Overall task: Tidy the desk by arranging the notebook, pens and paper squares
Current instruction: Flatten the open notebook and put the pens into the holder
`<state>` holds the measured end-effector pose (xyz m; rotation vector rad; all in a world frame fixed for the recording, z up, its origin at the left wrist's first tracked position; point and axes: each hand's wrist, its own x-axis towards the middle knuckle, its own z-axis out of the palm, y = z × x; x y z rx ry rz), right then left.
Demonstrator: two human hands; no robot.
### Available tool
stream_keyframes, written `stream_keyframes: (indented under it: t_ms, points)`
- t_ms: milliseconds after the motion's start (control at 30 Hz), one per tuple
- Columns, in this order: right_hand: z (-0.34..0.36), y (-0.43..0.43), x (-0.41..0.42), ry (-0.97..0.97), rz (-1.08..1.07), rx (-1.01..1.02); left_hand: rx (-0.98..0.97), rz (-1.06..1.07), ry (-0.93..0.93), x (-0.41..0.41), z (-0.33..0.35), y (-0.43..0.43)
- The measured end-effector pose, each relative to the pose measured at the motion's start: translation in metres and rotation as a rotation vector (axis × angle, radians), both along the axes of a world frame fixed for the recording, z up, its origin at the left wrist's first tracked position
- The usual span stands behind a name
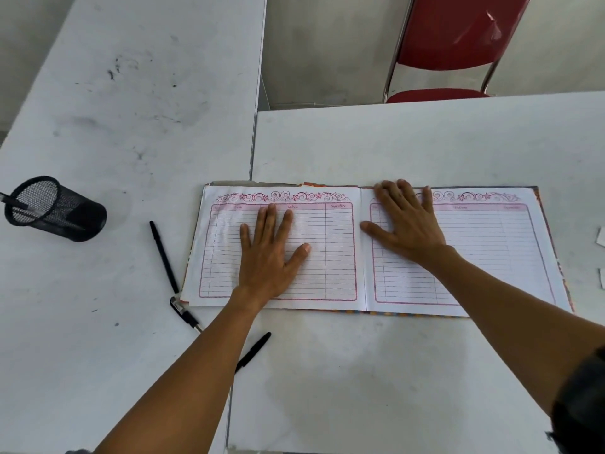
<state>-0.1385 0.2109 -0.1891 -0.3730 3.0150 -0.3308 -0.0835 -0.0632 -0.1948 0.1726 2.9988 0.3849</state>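
Observation:
An open notebook (340, 257) with pink-ruled pages lies flat in the middle of the desk. My left hand (270, 253) rests palm down on its left page, fingers spread. My right hand (404, 224) presses flat on the right page near the spine. Three black pens lie to the left and front: one long pen (163, 257) beside the notebook's left edge, a second pen (185, 314) at its lower left corner, a third pen (253, 352) partly under my left forearm. Two white paper squares (601, 237) show at the right edge of the frame.
A black mesh pen cup (55, 209) stands at the far left with a pen inside. Two white tables (425, 142) meet along a seam (252, 152) left of the notebook. A red chair (451, 44) stands behind the far edge.

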Motion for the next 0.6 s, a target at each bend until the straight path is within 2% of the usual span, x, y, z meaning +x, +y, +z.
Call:
stream_keyframes:
  t_ms: [167, 300, 467, 533, 600]
  points:
    - [0.002, -0.001, 0.004, -0.042, -0.018, -0.022, 0.052, 0.038, -0.012, 0.005, 0.002, -0.004]
    - [0.009, -0.02, 0.041, 0.066, 0.025, -0.142, 0.153, 0.089, -0.011, 0.031, 0.012, -0.017]
    - [0.015, -0.074, 0.115, 0.235, 0.289, -0.299, 0.242, 0.14, 0.075, 0.073, 0.033, -0.033]
    - [0.022, -0.099, 0.142, 0.185, 0.352, -0.389, 0.267, 0.205, 0.14, 0.089, 0.044, -0.04]
    - [0.033, -0.122, 0.166, -0.007, 0.3, -0.433, 0.285, 0.3, 0.196, 0.106, 0.052, -0.049]
